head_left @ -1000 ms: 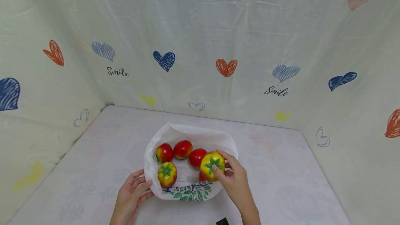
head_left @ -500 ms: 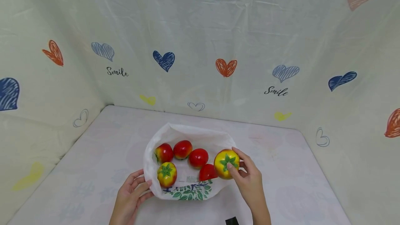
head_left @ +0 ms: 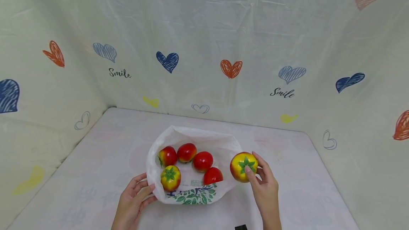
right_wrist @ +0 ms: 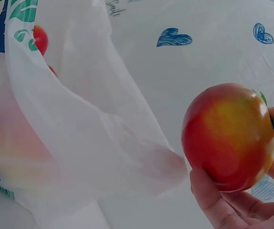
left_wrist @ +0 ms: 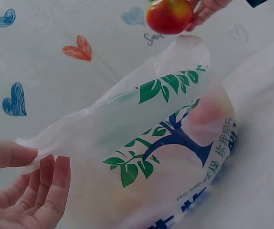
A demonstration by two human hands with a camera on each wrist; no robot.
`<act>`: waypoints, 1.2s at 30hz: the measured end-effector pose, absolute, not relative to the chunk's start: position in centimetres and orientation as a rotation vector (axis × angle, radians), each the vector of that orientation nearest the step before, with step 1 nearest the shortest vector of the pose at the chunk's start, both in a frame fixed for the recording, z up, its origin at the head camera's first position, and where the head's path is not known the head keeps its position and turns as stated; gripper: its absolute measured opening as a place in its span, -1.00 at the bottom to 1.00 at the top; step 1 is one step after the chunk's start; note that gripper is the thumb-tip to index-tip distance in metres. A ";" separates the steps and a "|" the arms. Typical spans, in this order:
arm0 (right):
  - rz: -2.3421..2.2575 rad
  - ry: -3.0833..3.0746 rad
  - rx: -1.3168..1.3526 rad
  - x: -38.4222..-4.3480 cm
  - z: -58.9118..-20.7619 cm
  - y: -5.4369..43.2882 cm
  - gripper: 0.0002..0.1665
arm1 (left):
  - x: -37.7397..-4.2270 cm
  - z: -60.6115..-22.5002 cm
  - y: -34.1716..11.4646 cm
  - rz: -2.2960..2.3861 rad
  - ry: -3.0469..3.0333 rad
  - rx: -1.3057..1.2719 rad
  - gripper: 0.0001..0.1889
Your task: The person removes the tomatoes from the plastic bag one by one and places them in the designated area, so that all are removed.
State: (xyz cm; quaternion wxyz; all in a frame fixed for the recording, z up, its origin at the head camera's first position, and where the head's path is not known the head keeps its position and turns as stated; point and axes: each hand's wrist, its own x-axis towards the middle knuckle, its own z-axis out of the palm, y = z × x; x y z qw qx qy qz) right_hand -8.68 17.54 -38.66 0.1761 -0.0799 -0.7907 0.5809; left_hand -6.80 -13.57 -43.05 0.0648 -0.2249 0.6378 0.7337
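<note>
A white plastic bag printed with a green-leafed tree lies with its mouth wide, facing up. My left hand holds the bag's left rim; in the left wrist view its thumb and fingers pinch the plastic edge. Just beyond the right rim, my right hand grips a yellow-and-red tomato, thumb on its green star-shaped calyx. Inside the bag are several more tomatoes, among them a yellow-topped one at the left and a red one partly hidden by the front rim.
The bag lies on a pale table. Behind the table hangs a light curtain with hearts and "Smile" printed on it. A small black object shows at the bottom edge, beside the right wrist.
My right hand has carried the tomato rightward, from over the bag's mouth to just past its right rim, uncovering the red tomato beneath. The left hand and bag have stayed in place.
</note>
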 end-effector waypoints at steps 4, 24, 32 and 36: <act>1.641 -2.211 -0.268 -8.6 -39.0 18.2 -0.48 | -6.8 -43.1 -13.6 2.210 1.930 -0.679 -0.32; 1.486 -2.209 -0.487 -12.6 -50.3 24.9 -0.33 | -6.7 -43.0 -13.6 2.228 1.913 -0.675 -0.31; 1.375 -2.235 -0.664 -13.3 -52.8 26.0 -0.29 | -6.7 -42.9 -13.6 2.224 1.916 -0.675 -0.33; 1.374 -2.235 -0.729 -13.8 -54.3 26.7 -0.24 | -6.7 -43.0 -13.6 2.224 1.916 -0.677 -0.34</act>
